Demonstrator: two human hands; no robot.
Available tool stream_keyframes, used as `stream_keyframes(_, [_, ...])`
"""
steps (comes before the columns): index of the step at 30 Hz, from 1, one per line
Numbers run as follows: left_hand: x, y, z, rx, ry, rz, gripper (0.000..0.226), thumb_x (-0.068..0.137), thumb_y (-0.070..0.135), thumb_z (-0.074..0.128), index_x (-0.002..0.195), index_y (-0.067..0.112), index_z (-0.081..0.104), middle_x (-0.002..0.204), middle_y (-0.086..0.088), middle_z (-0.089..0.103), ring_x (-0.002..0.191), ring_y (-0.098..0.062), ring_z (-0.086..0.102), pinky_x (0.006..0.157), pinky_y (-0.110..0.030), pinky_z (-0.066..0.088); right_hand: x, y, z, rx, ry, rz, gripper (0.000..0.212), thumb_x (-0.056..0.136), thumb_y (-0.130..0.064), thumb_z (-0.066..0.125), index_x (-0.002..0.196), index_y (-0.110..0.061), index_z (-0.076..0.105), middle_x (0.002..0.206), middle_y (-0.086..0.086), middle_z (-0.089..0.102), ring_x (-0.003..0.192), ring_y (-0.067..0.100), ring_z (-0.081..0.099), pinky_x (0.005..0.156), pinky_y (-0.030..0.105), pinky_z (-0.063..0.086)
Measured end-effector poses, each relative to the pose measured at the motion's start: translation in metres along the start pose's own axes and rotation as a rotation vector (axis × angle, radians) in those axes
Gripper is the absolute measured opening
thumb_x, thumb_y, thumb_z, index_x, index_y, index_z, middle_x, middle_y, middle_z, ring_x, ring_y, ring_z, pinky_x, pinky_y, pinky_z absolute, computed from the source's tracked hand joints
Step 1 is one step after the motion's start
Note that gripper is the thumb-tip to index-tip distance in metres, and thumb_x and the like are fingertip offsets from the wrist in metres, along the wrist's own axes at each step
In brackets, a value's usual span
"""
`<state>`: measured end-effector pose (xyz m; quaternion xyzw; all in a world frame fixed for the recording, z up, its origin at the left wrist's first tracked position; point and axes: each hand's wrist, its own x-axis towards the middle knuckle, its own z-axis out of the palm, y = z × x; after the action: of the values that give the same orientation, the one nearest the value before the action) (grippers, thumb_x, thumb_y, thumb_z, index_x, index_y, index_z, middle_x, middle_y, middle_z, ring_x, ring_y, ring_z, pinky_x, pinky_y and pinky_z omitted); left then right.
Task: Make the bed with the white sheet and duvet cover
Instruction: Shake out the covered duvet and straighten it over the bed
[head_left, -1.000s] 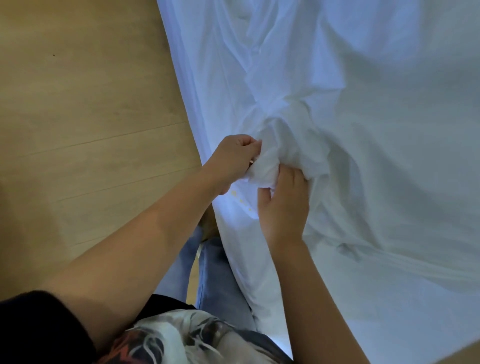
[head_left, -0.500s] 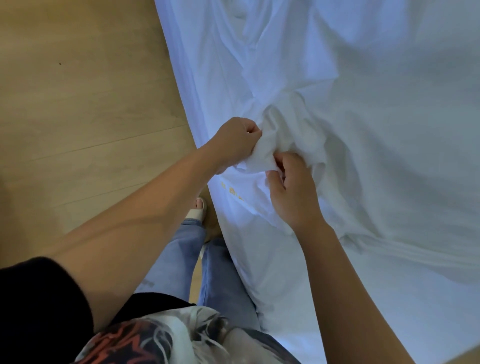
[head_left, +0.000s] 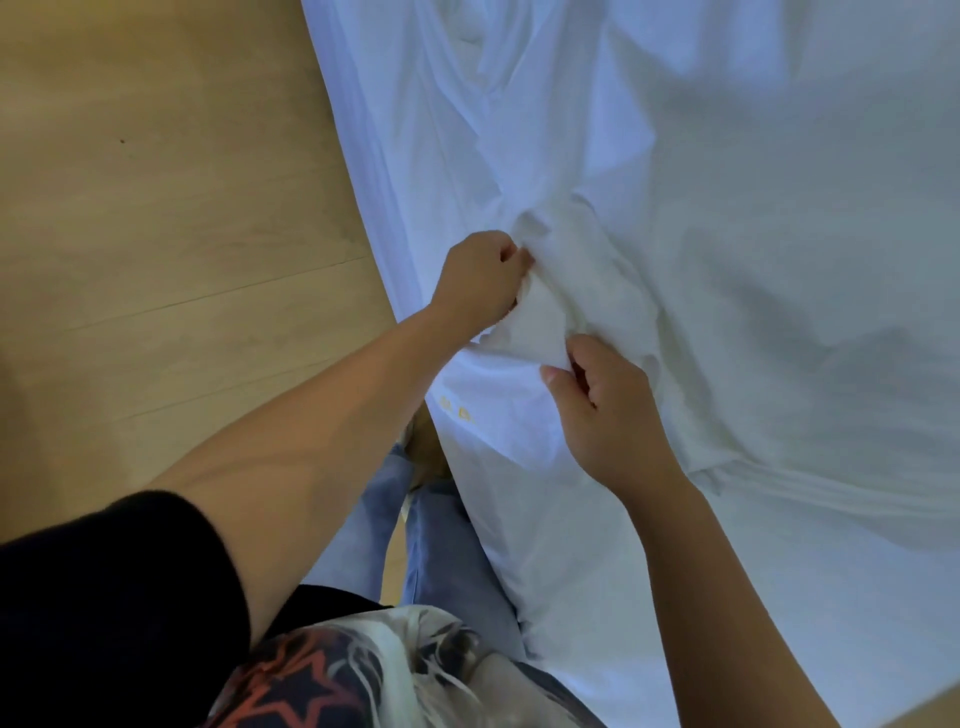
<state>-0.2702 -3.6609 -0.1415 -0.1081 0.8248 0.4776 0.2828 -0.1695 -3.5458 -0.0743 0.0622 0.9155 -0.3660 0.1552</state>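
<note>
- Between our two grips, just inside the edge of the bed (head_left: 371, 244), sits a bunched end of the white duvet cover (head_left: 545, 317); the rest spreads away from the grips across the bed.
- Our left grip (head_left: 480, 278) is curled tight on the far side of the bunch; our right grip (head_left: 602, 410) pinches its near side with thumb and bent fingers.
- Under both grips lies the white sheet (head_left: 498, 457), hanging toward the floor (head_left: 182, 208).
- Both layers are thin and white, so we could catch the sheet with the cover and drag it askew; an uneven pull could also slip the cloth from the right grip's pinch or twist it.
- From the grips, the cover's main ridge of folds runs away up the bed, so we judge its long axis lies along the bed, gathered end toward us.
</note>
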Motion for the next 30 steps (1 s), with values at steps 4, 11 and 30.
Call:
stream_keyframes(4, [-0.019,-0.001,0.007,-0.128,0.002,-0.014,0.042,0.1,0.027,0.045,0.061,0.017,0.034,0.061,0.003,0.038,0.063,-0.015,0.037,0.059,-0.026,0.027,0.0,-0.003,-0.015,0.142,-0.12,0.106,0.026,0.09,-0.006,0.053,0.067,-0.002,0.04,0.059,-0.004,0.036,0.055,0.006,0.033,0.053,0.016,0.031])
stream_keyframes(11, [-0.071,-0.007,-0.008,-0.706,-0.438,-0.315,0.027,0.088,0.047,0.057,0.087,0.023,0.07,0.083,0.002,0.072,0.081,-0.014,0.068,0.08,-0.028,0.053,0.001,-0.01,-0.014,0.174,-0.061,0.074,0.026,0.093,-0.011,0.049,0.071,-0.023,0.055,0.069,-0.01,0.051,0.068,-0.005,0.047,0.065,0.007,0.035])
stream_keyframes(30, [-0.02,-0.001,-0.013,-0.903,0.126,-0.487,0.041,0.1,0.042,0.039,0.075,0.014,0.055,0.072,0.001,0.059,0.071,-0.017,0.06,0.06,-0.021,0.046,0.044,0.018,0.024,-0.127,0.446,0.183,0.037,0.089,-0.021,0.035,0.089,0.009,0.056,0.1,0.03,0.057,0.1,0.041,0.052,0.086,0.034,0.03])
